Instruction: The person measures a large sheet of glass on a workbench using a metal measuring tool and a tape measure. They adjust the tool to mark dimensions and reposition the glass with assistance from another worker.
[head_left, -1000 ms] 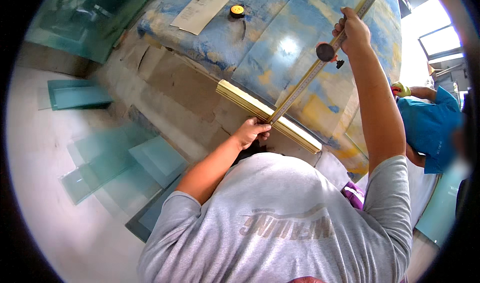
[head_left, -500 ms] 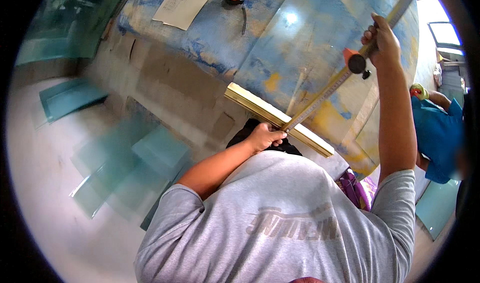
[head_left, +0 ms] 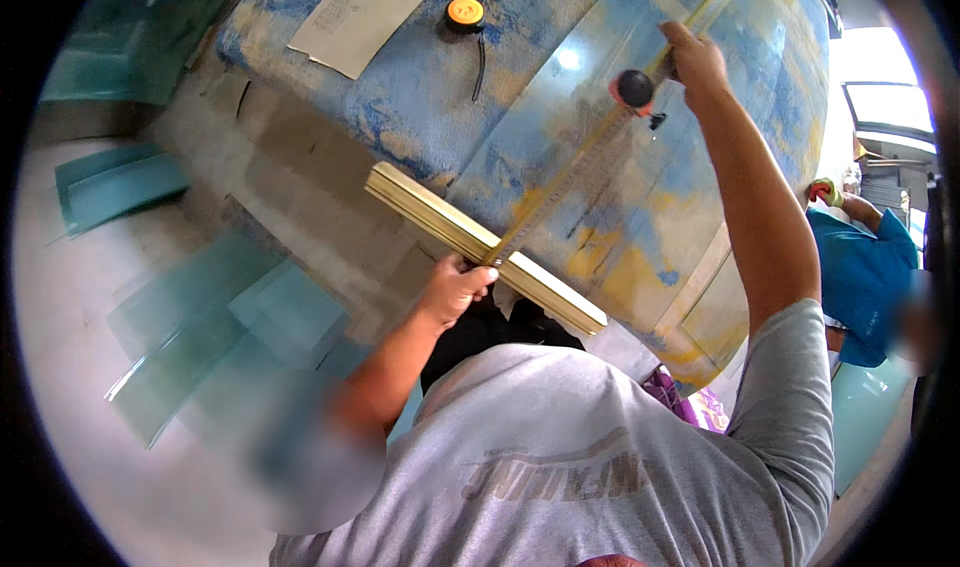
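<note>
My left hand [head_left: 455,289] is closed on a T-shaped glass cutter where its ruler meets the pale yellow crossbar [head_left: 545,292], thumb on top. The long marked ruler [head_left: 548,199] slants up and right over a glass sheet [head_left: 535,97] on the blue-stained table. Farther along, my right hand [head_left: 695,62] is wrapped round the ruler, just beyond an orange slider with a round black knob [head_left: 634,89]. The crossbar lies along the table's near edge, its left end sticking out past it. Whether the ruler touches the glass I cannot tell.
On the blue-stained table [head_left: 330,107] lie a paper sheet [head_left: 365,17] with writing and an orange-black tape measure [head_left: 465,15]. Glass pieces [head_left: 285,312] lie on the floor at left, others [head_left: 120,187] farther back. At right, a person in blue [head_left: 862,277] wears a glove.
Both my hands have moved left with the glass cutter, and its crossbar now sits farther left along the table edge. My left arm reaches farther forward from my body. My view has shifted slightly.
</note>
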Demonstrator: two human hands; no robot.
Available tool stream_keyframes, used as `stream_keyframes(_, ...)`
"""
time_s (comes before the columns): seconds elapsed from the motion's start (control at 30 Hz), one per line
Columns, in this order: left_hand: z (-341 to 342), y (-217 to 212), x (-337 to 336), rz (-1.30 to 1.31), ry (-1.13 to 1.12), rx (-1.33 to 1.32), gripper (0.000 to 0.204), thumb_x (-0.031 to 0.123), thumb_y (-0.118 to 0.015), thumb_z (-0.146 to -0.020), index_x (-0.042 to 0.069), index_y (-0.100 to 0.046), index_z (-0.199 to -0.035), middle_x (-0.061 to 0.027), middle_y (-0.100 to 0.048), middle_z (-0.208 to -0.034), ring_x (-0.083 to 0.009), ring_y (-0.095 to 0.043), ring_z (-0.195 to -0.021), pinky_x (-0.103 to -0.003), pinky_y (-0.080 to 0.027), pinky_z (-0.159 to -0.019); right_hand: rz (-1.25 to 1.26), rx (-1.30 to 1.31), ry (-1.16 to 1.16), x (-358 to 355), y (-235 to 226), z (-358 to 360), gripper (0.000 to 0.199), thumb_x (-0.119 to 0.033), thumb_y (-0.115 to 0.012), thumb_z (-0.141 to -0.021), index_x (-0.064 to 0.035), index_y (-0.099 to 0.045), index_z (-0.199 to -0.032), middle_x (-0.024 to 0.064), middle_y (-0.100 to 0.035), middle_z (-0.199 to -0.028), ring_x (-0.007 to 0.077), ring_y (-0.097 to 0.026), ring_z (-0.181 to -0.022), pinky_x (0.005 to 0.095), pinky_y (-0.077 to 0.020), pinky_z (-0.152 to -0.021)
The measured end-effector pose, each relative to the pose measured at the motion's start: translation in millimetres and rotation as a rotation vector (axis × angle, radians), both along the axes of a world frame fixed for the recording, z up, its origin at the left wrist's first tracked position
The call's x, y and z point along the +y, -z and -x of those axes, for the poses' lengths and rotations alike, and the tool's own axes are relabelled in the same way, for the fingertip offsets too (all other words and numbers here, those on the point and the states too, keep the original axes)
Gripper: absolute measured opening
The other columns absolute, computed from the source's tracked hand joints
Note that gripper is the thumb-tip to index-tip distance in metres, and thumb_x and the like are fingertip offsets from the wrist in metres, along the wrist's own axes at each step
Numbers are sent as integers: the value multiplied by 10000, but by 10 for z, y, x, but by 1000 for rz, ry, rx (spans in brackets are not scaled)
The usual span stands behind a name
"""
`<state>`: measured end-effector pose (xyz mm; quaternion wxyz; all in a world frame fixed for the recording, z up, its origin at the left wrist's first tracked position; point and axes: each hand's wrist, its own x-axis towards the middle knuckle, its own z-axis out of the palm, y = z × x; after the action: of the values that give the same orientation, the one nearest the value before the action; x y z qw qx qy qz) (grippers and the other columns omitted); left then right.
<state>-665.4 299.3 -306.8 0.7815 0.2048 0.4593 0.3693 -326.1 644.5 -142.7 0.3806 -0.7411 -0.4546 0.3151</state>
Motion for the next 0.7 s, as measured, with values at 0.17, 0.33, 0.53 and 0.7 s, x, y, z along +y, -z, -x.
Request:
stream_keyframes(0.17, 395, -117, 301, 75, -40, 96, 242, 199, -772, -876, 27, -633, -974, -21, -616, -788, -93, -567, -639, -268, -499, -601, 65, -171, 72, 472, 359, 492, 658, -462, -739, -815, 171, -692, -986, 203, -705, -880, 271, -705, -787, 404, -541, -705)
stream_keyframes(0.33, 535, -251, 481, 131, -36, 145, 222, 185, -763, -880, 33, -649, -994, -16, -632, -820, -97, -571, -646, -277, -501, -599, 129, -179, 63, 703, 581, 658, 570, -425, -708, -823, 143, -699, -879, 165, -689, -800, 256, -706, -709, 401, -538, -632)
stream_keyframes(0.53, 534, -385, 589, 203, -25, 199, 169, 175, -741, -899, 41, -673, -977, -4, -638, -811, -89, -564, -639, -271, -492, -581, 187, -159, 75, 838, 840, 668, 551, -455, -701, -839, 94, -702, -782, 150, -696, -713, 279, -693, -626, 402, -543, -617)
stream_keyframes(0.7, 563, -451, 639, 205, -12, 182, 164, 180, -741, -901, 41, -682, -965, -4, -650, -810, -90, -577, -614, -264, -499, -562, 238, -352, 76, 963, 1044, 595, 611, -523, -649, -840, 84, -724, -813, 185, -705, -732, 305, -724, -700, 422, -558, -681)
